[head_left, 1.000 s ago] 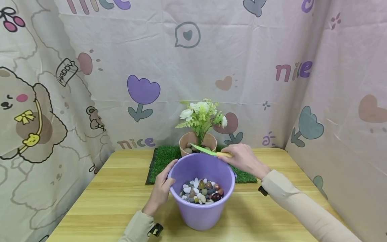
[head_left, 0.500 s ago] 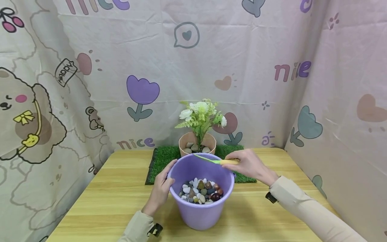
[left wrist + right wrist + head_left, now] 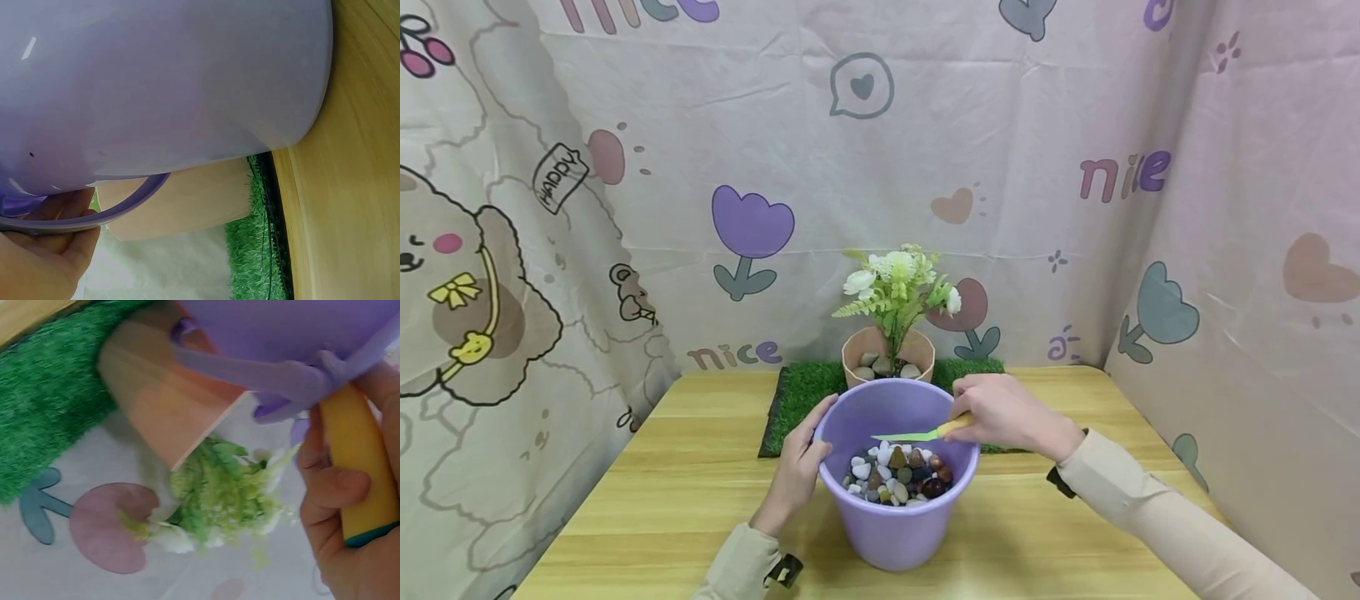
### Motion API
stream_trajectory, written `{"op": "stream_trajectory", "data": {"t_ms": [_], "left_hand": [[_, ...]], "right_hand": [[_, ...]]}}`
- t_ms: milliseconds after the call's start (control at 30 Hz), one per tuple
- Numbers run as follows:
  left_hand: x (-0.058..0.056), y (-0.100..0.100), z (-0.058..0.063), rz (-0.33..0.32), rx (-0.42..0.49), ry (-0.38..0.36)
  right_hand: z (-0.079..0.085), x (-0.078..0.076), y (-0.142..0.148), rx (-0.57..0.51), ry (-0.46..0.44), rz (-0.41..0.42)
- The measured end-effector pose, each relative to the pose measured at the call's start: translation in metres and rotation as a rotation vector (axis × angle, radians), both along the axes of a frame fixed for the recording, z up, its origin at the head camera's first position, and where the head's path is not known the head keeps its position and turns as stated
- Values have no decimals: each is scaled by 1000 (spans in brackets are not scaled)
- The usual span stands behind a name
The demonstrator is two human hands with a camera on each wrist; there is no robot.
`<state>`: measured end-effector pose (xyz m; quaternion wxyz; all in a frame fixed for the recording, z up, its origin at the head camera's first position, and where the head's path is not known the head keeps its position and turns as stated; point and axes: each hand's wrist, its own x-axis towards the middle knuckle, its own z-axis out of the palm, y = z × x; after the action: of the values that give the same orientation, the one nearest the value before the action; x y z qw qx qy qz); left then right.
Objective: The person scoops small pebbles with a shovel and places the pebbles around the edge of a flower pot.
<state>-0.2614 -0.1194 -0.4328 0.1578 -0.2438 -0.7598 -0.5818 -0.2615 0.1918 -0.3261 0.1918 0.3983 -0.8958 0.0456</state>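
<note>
A purple bucket (image 3: 895,533) stands upright on the table, its lower part filled with mixed pebbles (image 3: 898,477). My left hand (image 3: 797,467) grips its left rim, thumb over the edge and fingers on the outer wall. In the left wrist view those fingers lie by the bucket's handle (image 3: 134,199). My right hand (image 3: 1007,417) holds a small trowel by its yellow handle (image 3: 359,456), fingers wrapped round it. The trowel's green blade (image 3: 910,437) points left inside the bucket mouth, above the pebbles and seen nearly edge-on.
Behind the bucket, a pinkish flowerpot (image 3: 853,348) with stones and white flowers (image 3: 895,271) stands on a green turf mat (image 3: 808,400). The wooden table (image 3: 647,500) runs to a printed cloth backdrop (image 3: 820,175) at the back and sides.
My right hand has brought the trowel from above the bucket's far rim down into its mouth, drawing it toward me. The left hand keeps its grip on the rim.
</note>
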Motion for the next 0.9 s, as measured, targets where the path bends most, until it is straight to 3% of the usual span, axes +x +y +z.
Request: {"op": "stream_trajectory", "data": {"t_ms": [267, 500, 900], "left_hand": [[1, 0, 1, 10, 6, 11], [1, 0, 2, 31, 7, 23], [1, 1, 2, 19, 12, 16]], "right_hand": [[12, 3, -12, 115, -125, -57], [19, 4, -23, 127, -239, -62], [17, 8, -33, 220, -131, -107]]}}
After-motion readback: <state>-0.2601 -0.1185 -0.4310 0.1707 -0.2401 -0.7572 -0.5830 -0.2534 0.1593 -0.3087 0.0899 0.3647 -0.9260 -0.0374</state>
